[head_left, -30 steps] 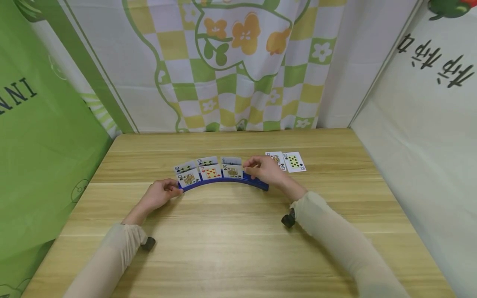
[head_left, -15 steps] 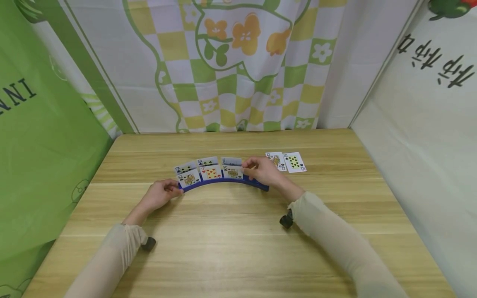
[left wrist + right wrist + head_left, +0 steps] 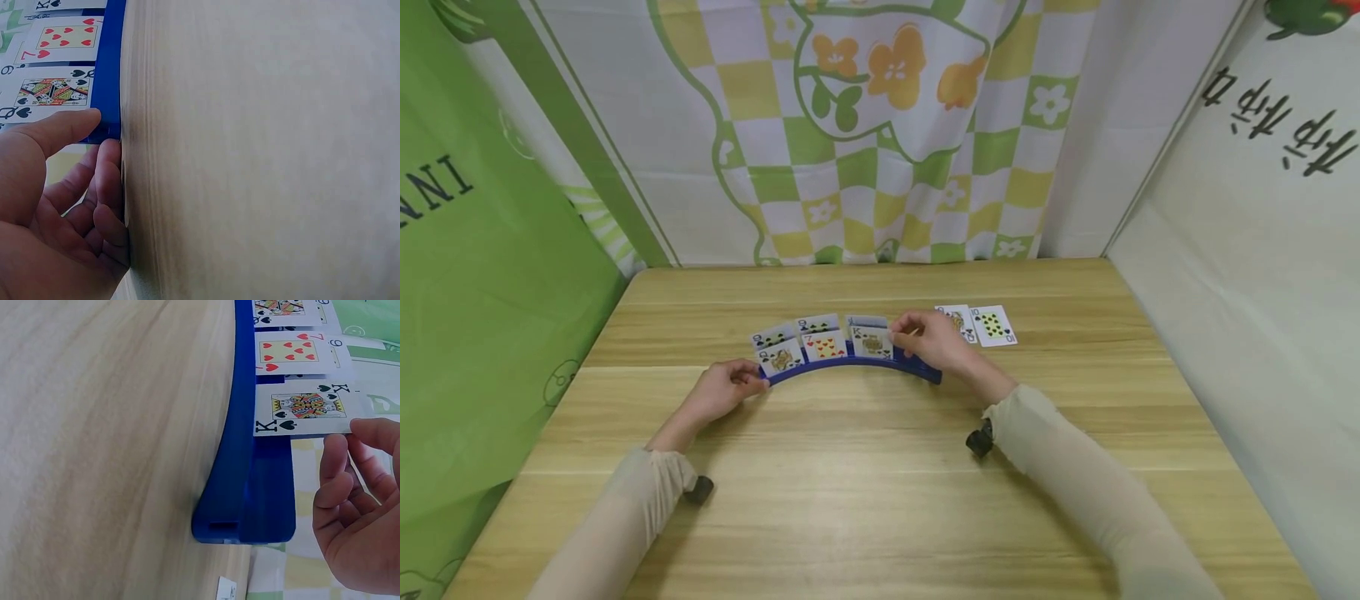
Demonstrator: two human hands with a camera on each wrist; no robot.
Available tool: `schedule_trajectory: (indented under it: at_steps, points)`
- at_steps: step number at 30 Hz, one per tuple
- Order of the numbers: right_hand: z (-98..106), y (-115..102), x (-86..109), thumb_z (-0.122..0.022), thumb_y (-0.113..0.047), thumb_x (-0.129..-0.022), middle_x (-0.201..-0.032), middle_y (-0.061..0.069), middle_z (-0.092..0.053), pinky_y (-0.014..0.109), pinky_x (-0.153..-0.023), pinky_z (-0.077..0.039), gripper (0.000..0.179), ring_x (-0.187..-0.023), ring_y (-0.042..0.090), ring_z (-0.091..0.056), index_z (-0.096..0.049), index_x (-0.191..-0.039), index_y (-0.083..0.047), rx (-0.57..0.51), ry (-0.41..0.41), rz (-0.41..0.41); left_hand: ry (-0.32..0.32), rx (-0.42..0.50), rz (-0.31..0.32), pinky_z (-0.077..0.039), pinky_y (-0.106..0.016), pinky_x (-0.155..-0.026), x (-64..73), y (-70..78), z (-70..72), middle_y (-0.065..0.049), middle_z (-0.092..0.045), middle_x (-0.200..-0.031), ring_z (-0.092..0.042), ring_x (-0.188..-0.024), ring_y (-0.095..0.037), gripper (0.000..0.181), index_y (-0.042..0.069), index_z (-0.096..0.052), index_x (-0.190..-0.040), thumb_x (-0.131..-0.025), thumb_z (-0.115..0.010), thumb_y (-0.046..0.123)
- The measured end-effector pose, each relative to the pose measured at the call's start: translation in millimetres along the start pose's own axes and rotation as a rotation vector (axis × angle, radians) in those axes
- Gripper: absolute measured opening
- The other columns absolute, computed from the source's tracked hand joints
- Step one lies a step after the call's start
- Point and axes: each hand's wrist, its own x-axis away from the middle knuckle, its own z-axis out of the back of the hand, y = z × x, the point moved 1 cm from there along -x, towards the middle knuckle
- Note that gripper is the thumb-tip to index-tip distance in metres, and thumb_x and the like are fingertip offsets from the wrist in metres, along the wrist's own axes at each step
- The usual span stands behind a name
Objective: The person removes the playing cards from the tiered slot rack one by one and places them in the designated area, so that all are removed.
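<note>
A curved blue card holder [image 3: 275, 500] stands on the table with playing cards in two rows. Its front row shows the queen of spades [image 3: 781, 357], the seven of hearts [image 3: 824, 345] and the king of spades [image 3: 309, 407]. My left hand [image 3: 722, 390] grips the holder's left end, thumb [image 3: 81, 123] on the blue rail and fingers beneath. With thumb and fingertips, my right hand [image 3: 936, 343] pinches the king's upper corner, while the card's lower edge meets the rail. Behind the front row, the back cards [image 3: 817, 322] are mostly covered.
Two loose cards lie face up behind my right hand: a ten of spades [image 3: 992, 325] and a queen [image 3: 957, 317] partly hidden by the hand. The wooden table [image 3: 850, 500] is bordered by a green sheet [image 3: 497, 292], a patterned curtain [image 3: 895, 192] and a white sheet [image 3: 1247, 275].
My right hand went slightly left onto the king of spades, then slightly back right. The king has shifted a little up and right. My left hand stays on the holder's end.
</note>
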Motion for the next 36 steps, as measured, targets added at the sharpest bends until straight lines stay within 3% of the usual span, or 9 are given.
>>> schedule_trajectory:
  at_steps: [7, 13, 30, 36]
  points:
    - [6, -4, 2.6, -0.067, -0.025, -0.096, -0.097, 0.005, -0.072, 0.029, -0.063, -0.051, 0.015, -0.077, 0.026, -0.069, -0.07, -0.103, -0.013, -0.002, 0.015, 0.018, -0.005, -0.011, 0.002, -0.05, -0.025, -0.071, 0.1, 0.2, -0.7, -0.012, -0.072, -0.097, -0.063, -0.083, -0.015, 0.04, -0.002, -0.065, -0.119, -0.091, -0.072, 0.026]
    - [9, -2, 4.3, -0.066, -0.025, -0.096, -0.091, 0.005, -0.071, 0.031, -0.068, -0.052, 0.014, -0.073, 0.02, -0.066, -0.069, -0.103, -0.014, -0.01, 0.009, 0.01, -0.006, -0.005, 0.002, -0.05, -0.026, -0.071, -0.2, -1.1, -0.5, -0.011, -0.072, -0.096, -0.063, -0.083, -0.015, 0.041, -0.002, -0.066, -0.119, -0.091, -0.072, 0.027]
    - [27, 3, 13.8, -0.063, -0.022, -0.096, -0.095, 0.009, -0.069, 0.03, -0.068, -0.052, 0.017, -0.077, 0.022, -0.065, -0.067, -0.107, -0.009, -0.067, -0.003, -0.045, -0.009, -0.004, 0.0, -0.05, -0.029, -0.073, -0.3, -1.4, -0.1, -0.01, -0.071, -0.097, -0.062, -0.083, -0.016, 0.04, -0.001, -0.066, -0.119, -0.091, -0.072, 0.027]
    - [33, 8, 15.0, -0.064, -0.021, -0.097, -0.096, 0.01, -0.069, 0.042, -0.076, -0.054, 0.019, -0.077, 0.023, -0.065, -0.066, -0.109, -0.007, -0.096, 0.004, -0.062, 0.003, 0.002, -0.002, -0.05, -0.027, -0.072, -1.1, -0.7, -1.0, -0.011, -0.072, -0.095, -0.062, -0.082, -0.014, 0.04, -0.002, -0.066, -0.118, -0.09, -0.073, 0.026]
